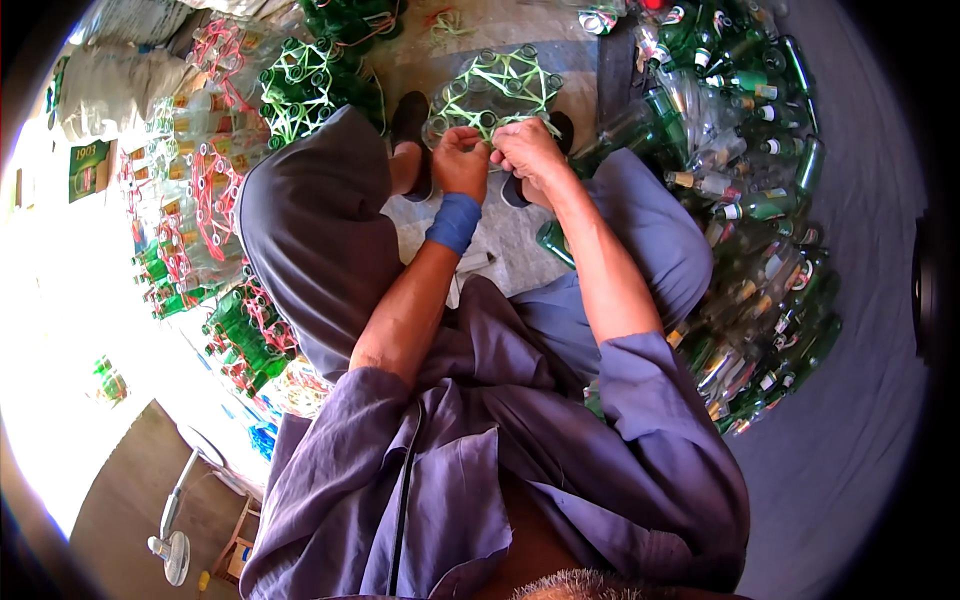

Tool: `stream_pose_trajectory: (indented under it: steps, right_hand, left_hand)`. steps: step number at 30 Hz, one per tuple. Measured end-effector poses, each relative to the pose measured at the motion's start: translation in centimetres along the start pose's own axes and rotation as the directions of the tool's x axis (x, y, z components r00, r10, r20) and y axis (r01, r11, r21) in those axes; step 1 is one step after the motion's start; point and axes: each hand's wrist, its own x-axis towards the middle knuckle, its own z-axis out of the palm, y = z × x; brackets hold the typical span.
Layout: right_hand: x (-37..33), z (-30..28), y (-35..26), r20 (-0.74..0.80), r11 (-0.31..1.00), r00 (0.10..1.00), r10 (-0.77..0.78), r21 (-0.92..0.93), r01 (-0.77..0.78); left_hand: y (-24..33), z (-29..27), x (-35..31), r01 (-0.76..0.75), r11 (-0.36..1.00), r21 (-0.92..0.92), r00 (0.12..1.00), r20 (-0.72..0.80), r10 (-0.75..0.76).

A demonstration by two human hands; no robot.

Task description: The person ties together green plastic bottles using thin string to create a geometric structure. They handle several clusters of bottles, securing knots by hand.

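Note:
Between my feet stands a bundle of clear bottles [513, 101], their necks laced together with light green string [487, 118]. Both my hands meet at its near edge. My left hand [461, 160], below which a blue wrap [454, 222] circles the wrist, is closed with thumb and fingers pinching the string. Right beside it, my right hand [530, 150] is closed too, its fingertips pinched on the string close to the left ones. The exact spot where the fingertips meet is small and partly hidden by the fingers.
Loose green and clear bottles [765, 205] lie heaped along my right. A bundle of green bottles [325, 90] stands ahead on the left, with red-tied bundles [212, 190] farther left. One green bottle [555, 243] lies by my right leg. String scraps [447, 22] are on the floor ahead.

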Motion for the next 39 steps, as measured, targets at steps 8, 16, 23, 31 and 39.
stream_pose_trajectory:
  steps: [8, 16, 23, 31, 39]
  right_hand:
    - [0.7, -0.8, 0.0, 0.057, 0.964, 0.984, 0.168, 0.198, -0.176]
    - [1.6, -1.2, -0.1, 0.105, 0.968, 0.976, 0.189, 0.145, -0.203]
    - [1.7, -1.2, -0.1, 0.093, 0.970, 0.976, 0.195, 0.130, -0.206]
    - [2.1, -1.2, 0.1, 0.092, 0.978, 0.974, 0.206, 0.018, -0.209]
    - [1.8, -0.6, 0.8, 0.027, 0.988, 0.988, 0.155, -0.002, -0.155]
  left_hand:
    - [0.0, -0.2, -0.1, -0.029, 0.999, 0.031, 0.999, 0.018, 0.028]
    - [0.3, -0.5, 0.0, -0.045, 0.989, 0.139, 0.999, 0.034, 0.040]
    - [0.5, -0.6, 0.0, -0.010, 0.998, 0.057, 1.000, 0.014, 0.009]
    - [0.9, -1.0, 0.6, 0.035, 0.995, 0.092, 0.998, 0.039, -0.039]
    - [1.2, -1.5, 1.2, 0.162, 0.978, 0.131, 0.980, 0.093, -0.175]
